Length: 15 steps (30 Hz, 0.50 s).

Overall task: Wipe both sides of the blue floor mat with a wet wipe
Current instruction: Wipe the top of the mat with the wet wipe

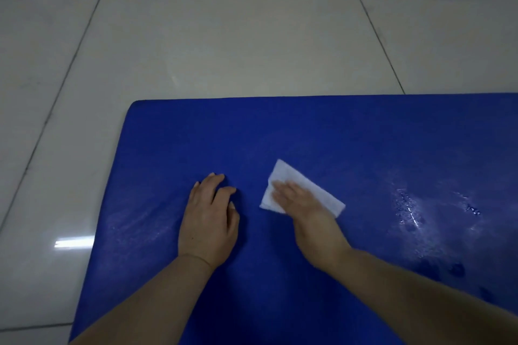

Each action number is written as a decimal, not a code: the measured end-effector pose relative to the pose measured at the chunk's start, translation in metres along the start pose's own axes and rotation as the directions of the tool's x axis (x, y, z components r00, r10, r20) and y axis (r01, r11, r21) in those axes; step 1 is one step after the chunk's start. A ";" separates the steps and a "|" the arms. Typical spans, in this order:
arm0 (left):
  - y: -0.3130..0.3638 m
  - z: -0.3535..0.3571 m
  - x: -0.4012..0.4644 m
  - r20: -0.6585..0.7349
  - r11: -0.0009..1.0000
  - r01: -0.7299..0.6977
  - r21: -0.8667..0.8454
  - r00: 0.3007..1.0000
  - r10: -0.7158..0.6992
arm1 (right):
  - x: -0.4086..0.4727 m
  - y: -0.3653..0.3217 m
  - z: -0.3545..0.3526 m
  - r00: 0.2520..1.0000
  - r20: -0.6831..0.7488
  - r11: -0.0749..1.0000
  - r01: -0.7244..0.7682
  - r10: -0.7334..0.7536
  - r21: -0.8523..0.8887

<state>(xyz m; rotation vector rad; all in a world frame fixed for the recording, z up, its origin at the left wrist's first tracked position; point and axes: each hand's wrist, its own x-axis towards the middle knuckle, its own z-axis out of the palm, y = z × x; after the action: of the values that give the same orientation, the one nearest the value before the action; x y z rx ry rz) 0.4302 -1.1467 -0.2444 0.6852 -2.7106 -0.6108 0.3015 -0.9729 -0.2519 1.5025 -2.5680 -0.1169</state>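
Lying flat on glossy pale floor tiles: blue floor mat, rectangular, wet-streaked. Pressing folded white wet wipe flat under right hand, fingers straight. Bracing mat with left hand, fingers relaxed, gripping nothing.

I see the thick blue foam-like floor mat with a fine grainy, mostly matt skin; on its right part a wet film shines in streaks. The white folded wet wipe looks like soft, thin fibrous cloth, matt. Around the mat, the pale grey ceramic floor tiles are smooth and glossy, with dark thin joints.
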 end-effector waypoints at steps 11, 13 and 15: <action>-0.003 0.001 0.001 -0.019 1.000 -0.012 -0.001 1.000 0.012 | 0.074 -0.009 -0.015 0.925 0.057 0.787 0.286 -0.376 0.546; -0.003 0.002 0.001 -0.011 1.000 -0.018 0.004 1.000 0.018 | 0.080 0.020 -0.028 0.998 0.011 0.706 0.039 -0.065 0.707; -0.003 0.002 0.000 -0.006 1.000 -0.018 -0.002 1.000 0.018 | 0.085 0.048 -0.025 0.974 0.130 0.816 -0.228 0.187 0.532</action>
<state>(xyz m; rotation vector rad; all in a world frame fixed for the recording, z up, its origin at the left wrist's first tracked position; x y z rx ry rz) 0.4304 -1.1486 -0.2478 0.6603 -2.7076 -0.6068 0.2238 -1.0234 -0.2113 1.3593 -2.9615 0.6580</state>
